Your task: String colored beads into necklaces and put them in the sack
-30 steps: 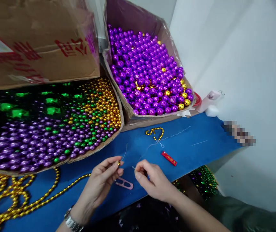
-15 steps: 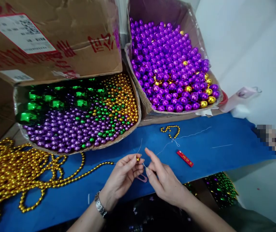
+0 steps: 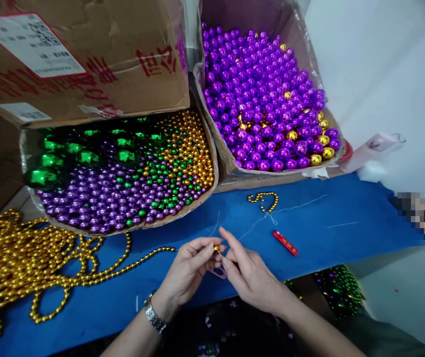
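Note:
My left hand (image 3: 188, 270) pinches a small gold bead (image 3: 216, 247) at the end of a gold bead strand (image 3: 134, 262) lying on the blue cloth (image 3: 327, 238). My right hand (image 3: 251, 277) meets it, fingertips pinched on a thin needle or white thread (image 3: 257, 225) right at the bead. The thread runs up to a short loop of gold beads (image 3: 262, 201). Pink snips (image 3: 218, 272) lie under my fingers, mostly hidden.
A box of large purple and gold balls (image 3: 268, 104) stands at the back right. A box of purple, green and gold beads (image 3: 123, 173) stands at the left under a cardboard carton (image 3: 79, 59). A gold bead pile (image 3: 8, 263) lies left, a red strip (image 3: 285, 243) right.
The view swung left between the first two frames. My hands have come together, the right fingertips closing on the bead held by the left.

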A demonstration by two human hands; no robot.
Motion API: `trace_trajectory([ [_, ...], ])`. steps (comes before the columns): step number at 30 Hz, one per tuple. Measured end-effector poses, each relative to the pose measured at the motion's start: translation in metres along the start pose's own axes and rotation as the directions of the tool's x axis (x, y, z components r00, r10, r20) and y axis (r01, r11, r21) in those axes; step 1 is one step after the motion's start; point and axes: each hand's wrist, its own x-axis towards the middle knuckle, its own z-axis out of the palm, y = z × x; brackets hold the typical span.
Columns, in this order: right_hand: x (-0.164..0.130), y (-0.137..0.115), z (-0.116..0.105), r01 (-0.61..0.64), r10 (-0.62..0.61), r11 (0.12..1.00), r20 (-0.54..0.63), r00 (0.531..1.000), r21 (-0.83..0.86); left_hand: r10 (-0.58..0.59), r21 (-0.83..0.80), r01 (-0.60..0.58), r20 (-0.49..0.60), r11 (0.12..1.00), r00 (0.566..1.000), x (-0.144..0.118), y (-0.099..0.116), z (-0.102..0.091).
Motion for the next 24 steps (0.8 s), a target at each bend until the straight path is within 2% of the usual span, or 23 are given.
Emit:
trace_trajectory([
  [5, 0.000, 0.001, 0.000, 0.001, -0.001, 1.000, -0.007, 1.000, -0.026, 0.034, 0.113, -0.035, 0.005, 0.993, 0.999, -0.001, 0.002, -0.002],
  [10, 0.000, 0.010, 0.005, 0.070, -0.076, 0.984, -0.030, 0.997, -0.166, 0.077, 0.250, -0.084, 0.035, 0.965, 0.996, -0.002, 0.003, -0.002],
  [15, 0.001, 0.019, 0.010, 0.133, -0.154, 0.946, -0.049, 0.987, -0.295, 0.126, 0.341, -0.109, -0.028, 0.934, 0.992, 0.001, 0.000, 0.000],
  [19, 0.001, 0.021, 0.014, 0.117, -0.172, 0.919, -0.118, 0.978, -0.376, 0.128, 0.354, -0.105, -0.042, 0.930, 0.991, 0.003, -0.004, 0.004],
  [24, 0.003, 0.028, 0.011, 0.063, -0.150, 0.853, -0.128, 0.980, -0.518, 0.150, 0.370, -0.119, -0.057, 0.921, 0.987, 0.002, 0.000, 0.009],
])
